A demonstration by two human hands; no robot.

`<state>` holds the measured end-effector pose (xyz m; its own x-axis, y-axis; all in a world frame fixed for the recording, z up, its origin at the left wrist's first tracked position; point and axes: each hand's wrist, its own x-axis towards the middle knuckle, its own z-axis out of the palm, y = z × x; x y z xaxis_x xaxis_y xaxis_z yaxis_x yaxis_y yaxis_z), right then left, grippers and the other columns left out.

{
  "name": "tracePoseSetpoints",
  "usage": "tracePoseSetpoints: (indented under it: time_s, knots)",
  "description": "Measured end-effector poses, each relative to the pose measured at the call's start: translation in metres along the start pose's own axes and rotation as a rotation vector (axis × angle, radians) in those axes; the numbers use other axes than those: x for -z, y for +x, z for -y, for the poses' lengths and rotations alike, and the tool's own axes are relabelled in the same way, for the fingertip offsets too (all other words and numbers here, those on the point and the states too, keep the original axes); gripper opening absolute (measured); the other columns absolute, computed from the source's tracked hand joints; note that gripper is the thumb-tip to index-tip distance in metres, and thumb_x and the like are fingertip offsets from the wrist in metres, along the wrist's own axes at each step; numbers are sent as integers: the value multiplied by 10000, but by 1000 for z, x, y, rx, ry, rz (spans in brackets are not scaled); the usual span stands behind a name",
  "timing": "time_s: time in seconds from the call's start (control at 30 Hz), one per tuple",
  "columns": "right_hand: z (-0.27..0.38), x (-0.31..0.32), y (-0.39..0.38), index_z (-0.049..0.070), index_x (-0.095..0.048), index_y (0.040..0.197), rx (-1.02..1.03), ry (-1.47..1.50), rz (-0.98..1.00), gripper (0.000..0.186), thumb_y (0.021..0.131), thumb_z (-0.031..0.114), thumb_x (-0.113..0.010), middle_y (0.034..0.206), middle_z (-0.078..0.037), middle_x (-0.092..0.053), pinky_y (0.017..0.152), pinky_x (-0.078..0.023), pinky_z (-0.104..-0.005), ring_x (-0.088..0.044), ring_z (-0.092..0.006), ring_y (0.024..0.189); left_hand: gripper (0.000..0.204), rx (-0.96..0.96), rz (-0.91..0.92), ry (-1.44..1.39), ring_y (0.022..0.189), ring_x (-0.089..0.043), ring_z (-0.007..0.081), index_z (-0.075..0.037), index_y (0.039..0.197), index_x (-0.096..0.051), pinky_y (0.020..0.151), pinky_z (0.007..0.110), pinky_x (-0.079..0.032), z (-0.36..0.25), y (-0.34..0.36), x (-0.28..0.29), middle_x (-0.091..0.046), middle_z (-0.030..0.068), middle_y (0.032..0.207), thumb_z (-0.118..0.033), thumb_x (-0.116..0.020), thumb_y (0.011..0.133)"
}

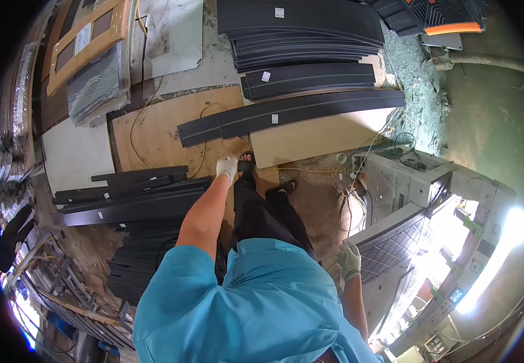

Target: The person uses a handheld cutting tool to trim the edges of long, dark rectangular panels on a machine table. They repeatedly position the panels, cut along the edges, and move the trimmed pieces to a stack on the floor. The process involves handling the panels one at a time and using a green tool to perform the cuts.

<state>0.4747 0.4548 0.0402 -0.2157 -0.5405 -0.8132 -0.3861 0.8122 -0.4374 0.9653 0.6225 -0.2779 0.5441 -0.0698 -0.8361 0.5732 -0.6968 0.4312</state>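
the left hand (227,167), in a white glove, hangs out in front of the body with its fingers loosely curled and nothing in it, just above the right end of a low stack of long black panels (130,195) lying on the floor. the right hand (349,260), also gloved in white, is down at the side with the fingers half open, empty, right beside the slanted grey ribbed surface of a machine (395,242). the two hands are well apart, with the body in a blue shirt and black trousers between them.

ahead of the feet a single long, slightly curved black strip (292,114) lies across a pale wooden board (316,136), reaching over to a brown board (165,130) on the left. behind it sits a shorter black strip (310,80), and behind that a tall pile of black sheets (301,30). each of these black pieces carries a small white rectangular label: one near the middle of the long strip, one at the left end of the shorter one, one on top of the pile. small white labels also dot the panels by the left hand.

a thin yellow cable (147,115) loops over the brown board. at upper left lies a flat cardboard package (86,42) with a white label, beside something wrapped in clear film. an orange and black crate (449,15) stands at the top right. loose cables trail on the floor between the feet and the machine.
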Motion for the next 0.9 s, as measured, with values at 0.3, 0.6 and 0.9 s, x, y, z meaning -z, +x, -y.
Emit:
tracePoseSetpoints:
  time_s: [0.3, 0.6, 0.9]
  knots:
    - [-37, 3, -3, 59, -585, 1469, 9, 37, 28, 487, 1036, 242, -714, 1102, -85, -729, 662, -590, -331, -710, -186, 821, 128, -83, 181, 52, 576, -551, 191, -147, 896, -655, 539, 388, -425, 73, -29, 0, -582, 22, 726, -256, -662, 963]
    - [-93, 36, -9, 31, -578, 1496, 77, 120, 120, 532, 1041, 272, -715, 1165, -93, -713, 730, -579, -342, -682, -169, 873, 141, 97, 1303, -206, 758, -588, 149, -223, 894, -590, 611, 351, -434, -5, -73, -20, -561, -44, 783, -264, -594, 1029]
    - [-285, 150, -12, 38, -653, 1412, 33, 310, 85, 508, 1015, 349, -718, 1150, -91, -755, 742, -585, -369, -720, -192, 936, 361, -809, 689, 424, 970, -728, 218, 25, 1322, -695, 845, 330, -584, 11, -283, -212, -752, 102, 1135, -170, -685, 1019]
